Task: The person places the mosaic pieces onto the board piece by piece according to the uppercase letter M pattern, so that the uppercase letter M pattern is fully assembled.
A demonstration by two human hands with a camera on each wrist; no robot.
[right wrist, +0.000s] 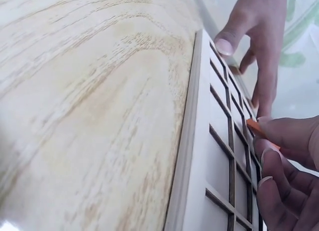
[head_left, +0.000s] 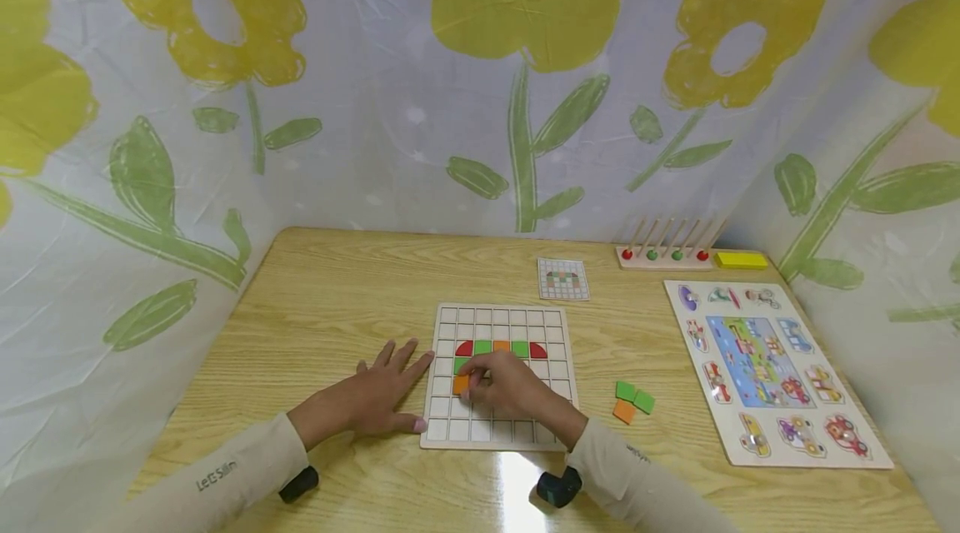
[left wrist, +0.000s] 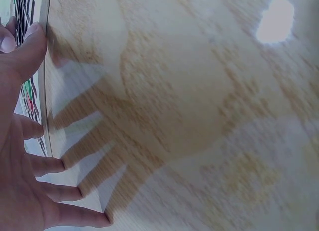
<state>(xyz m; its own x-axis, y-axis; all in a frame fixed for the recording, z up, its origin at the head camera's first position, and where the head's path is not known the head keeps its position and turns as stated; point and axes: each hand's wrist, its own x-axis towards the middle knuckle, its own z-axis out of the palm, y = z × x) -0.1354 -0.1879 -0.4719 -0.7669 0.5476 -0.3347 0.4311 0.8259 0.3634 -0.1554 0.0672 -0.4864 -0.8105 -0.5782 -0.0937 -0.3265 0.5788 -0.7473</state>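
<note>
A wooden grid board (head_left: 551,319) lies on the table in the head view. One row on it holds a red rounded tile (head_left: 464,348), a green tile, an orange tile (head_left: 501,346), another green tile and a second red rounded tile (head_left: 537,351). Below the left red one sits a green tile (head_left: 459,366). My right hand (head_left: 506,385), over the board, pinches an orange square tile (head_left: 460,385) between thumb and fingers; in the right wrist view this tile (right wrist: 254,125) appears tilted at the grid. With fingers spread, my left hand (head_left: 378,396) rests at the board's left edge.
Two green tiles (head_left: 626,390) and an orange tile (head_left: 624,411) lie right of the board. Behind it is a small pattern card (head_left: 564,280). Farther right are a picture puzzle board (head_left: 712,425), a peg stand with beads (head_left: 664,264) and a yellow block (head_left: 741,261).
</note>
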